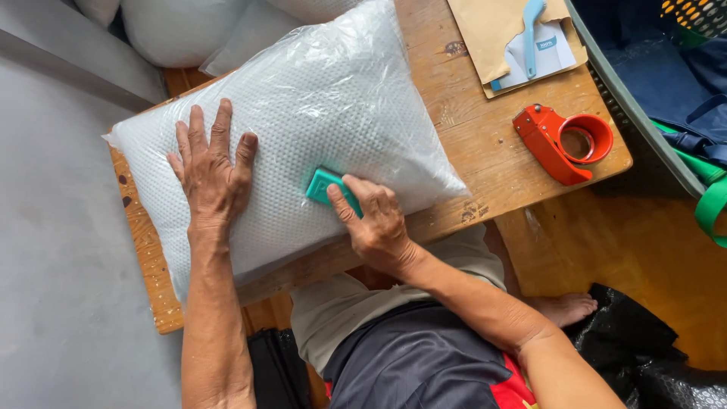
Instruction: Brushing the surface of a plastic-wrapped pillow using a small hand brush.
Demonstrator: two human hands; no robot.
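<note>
1. Pressing down: left hand lies flat, fingers spread, on a plastic-wrapped pillow that fills the low wooden table from centre to 10 o'clock.
2. Right hand is closed around a small teal block, held against the wrap near the pillow's 5 o'clock edge.
3. Handling, as judged: pillow looks light, soft & squashy; clear film looks slick and prob. tears easily. Best hold seems a flat palm on top or a pinch at a corner, where the film bunches.
4. At 2 o'clock, a brown envelope lies under a white card w/ a light-blue tool on it.
5. At 3 o'clock, a red tape dispenser sits near the table edge.
6. Further white bagged pillows sit at 11 o'clock; a grey-green basket w/ blue cloth stands at 2–3 o'clock.
</note>
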